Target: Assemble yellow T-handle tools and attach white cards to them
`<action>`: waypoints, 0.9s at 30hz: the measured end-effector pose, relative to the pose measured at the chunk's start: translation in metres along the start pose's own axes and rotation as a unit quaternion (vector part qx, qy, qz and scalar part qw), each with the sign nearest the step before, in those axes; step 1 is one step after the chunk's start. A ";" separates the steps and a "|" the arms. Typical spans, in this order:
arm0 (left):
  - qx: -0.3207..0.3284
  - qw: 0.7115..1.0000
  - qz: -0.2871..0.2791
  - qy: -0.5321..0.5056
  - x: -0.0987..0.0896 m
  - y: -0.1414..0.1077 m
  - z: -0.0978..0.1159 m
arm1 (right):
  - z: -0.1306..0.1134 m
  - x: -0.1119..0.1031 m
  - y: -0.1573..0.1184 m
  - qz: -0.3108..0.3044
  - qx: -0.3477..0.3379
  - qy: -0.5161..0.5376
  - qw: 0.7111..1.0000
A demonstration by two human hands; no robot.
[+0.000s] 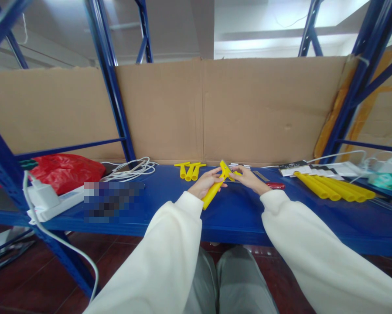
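Note:
A yellow scraper (211,197) with a T-shaped head is held over the blue shelf (169,205), its handle slanting down toward me on the left. My left hand (205,183) is closed around it near where the handle meets the head. My right hand (250,179) pinches the right end of the head; its fingertips partly hide what lies there. Behind my left hand, three similar yellow scrapers (189,171) lie side by side. Just beyond my right hand are a flat grey strip (260,175) and a red object (276,186).
Several yellow tubular handles (333,187) lie in a row at the right, before papers (338,170). Left are a power strip (63,203), white cables (133,170) and a red plastic bag (65,170). Cardboard (248,109) stands behind the shelf between blue posts (112,87).

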State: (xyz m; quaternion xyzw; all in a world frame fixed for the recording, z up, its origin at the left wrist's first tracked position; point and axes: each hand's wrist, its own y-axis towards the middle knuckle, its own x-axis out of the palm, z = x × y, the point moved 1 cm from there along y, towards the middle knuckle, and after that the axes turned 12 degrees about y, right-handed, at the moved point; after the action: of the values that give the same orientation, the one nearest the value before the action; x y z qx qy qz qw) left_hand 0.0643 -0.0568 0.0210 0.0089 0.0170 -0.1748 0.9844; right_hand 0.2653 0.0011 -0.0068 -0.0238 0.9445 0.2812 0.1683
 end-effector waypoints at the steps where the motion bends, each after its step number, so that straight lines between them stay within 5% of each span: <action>1: 0.003 1.000 0.018 0.002 -0.001 0.001 0.000 | 0.001 -0.004 0.001 0.017 -0.002 -0.032 0.999; 7: -0.014 0.992 0.121 0.036 -0.009 0.006 -0.002 | 0.000 -0.041 -0.003 0.072 -0.007 -0.234 0.970; 14: -0.013 0.986 0.161 0.048 -0.014 0.009 -0.005 | -0.008 -0.084 -0.018 -0.003 0.092 -0.342 0.935; 19: -0.019 0.983 0.173 0.057 -0.013 0.010 -0.006 | -0.009 -0.110 -0.026 -0.060 0.156 -0.330 0.929; 27: -0.027 0.985 0.161 0.056 -0.015 0.012 -0.009 | 0.012 -0.112 -0.026 -0.102 0.108 -0.311 0.939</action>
State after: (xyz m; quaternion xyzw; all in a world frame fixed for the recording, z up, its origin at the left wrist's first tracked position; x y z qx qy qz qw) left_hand 0.0539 -0.0403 0.0127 -0.0053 0.0749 -0.0132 0.9971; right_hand 0.3784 -0.0198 0.0069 -0.0128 0.8622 0.1523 0.4830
